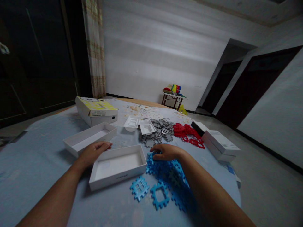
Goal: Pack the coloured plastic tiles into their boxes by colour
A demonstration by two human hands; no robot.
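My left hand (93, 152) rests palm down on the far left rim of a shallow white box (117, 167), fingers stretched out. My right hand (165, 152) lies on top of a heap of blue interlocking plastic tiles (165, 176), its fingers curled down onto the pieces; whether they grip one I cannot make out. Two blue square frame tiles (139, 187) lie loose in front of the box. Behind the blue heap is a pile of grey tiles (156, 134), and to its right a pile of red tiles (187, 132).
A second open white box (90, 138) sits at the left, with a yellow-topped box (96, 110) behind it. Two small white plastic trays (139, 124) stand near the grey tiles. Stacked white boxes (220, 143) lie at the table's right edge. A small table (172, 96) stands by the far wall.
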